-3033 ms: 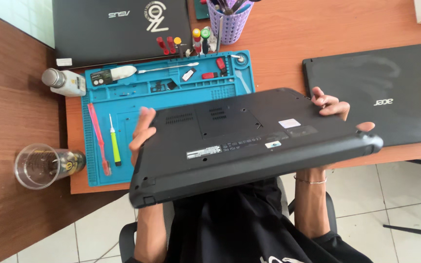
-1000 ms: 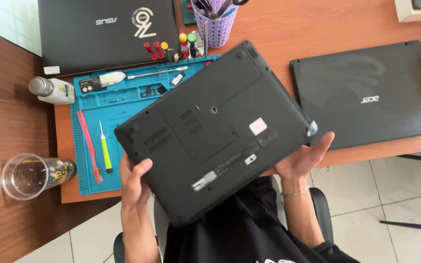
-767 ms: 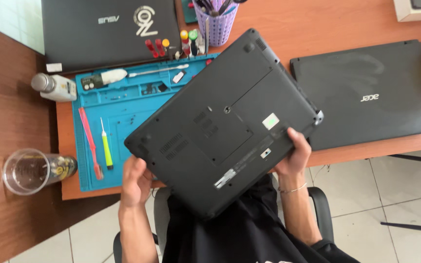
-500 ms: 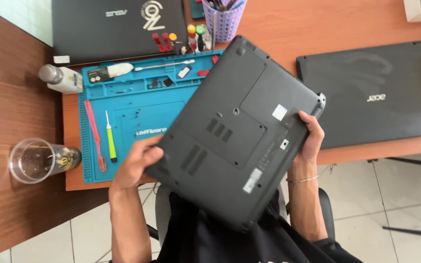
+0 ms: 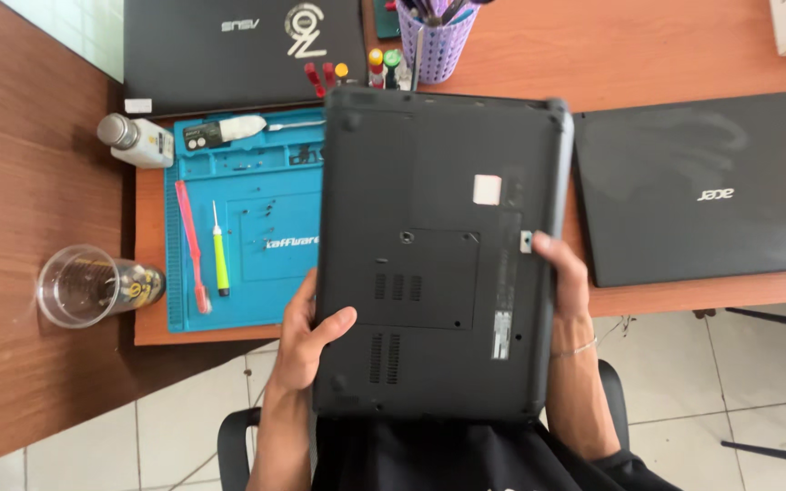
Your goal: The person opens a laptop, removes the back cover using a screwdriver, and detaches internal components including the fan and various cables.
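- A black laptop point(image 5: 443, 250), closed and turned underside up, is held in the air above the near edge of the tabletop point(image 5: 648, 45), partly over a blue repair mat point(image 5: 247, 227). Its vents, screw holes and a small white sticker face the camera, probably so the base can be looked over.
- The left hand point(image 5: 307, 341) grips the laptop's left edge, thumb on the underside and fingers curled out of sight beneath.
- The right hand point(image 5: 561, 273) clasps the right edge the same way, so the weight is shared between both sides.
- On the mat lie a red spudger point(image 5: 191, 245) and a yellow-green screwdriver point(image 5: 219, 250), side by side within easy reach; small screws there are too tiny to make out.
- A white bottle point(image 5: 136, 141) and a clear glass point(image 5: 93, 286) sit left of the mat.
- Two more closed dark laptops lie flat: one point(image 5: 238, 45) at the far edge, one point(image 5: 702, 182) to the right.
- A purple pen holder point(image 5: 434, 45) is cut off at the top; the laptop hides the mat's right part.
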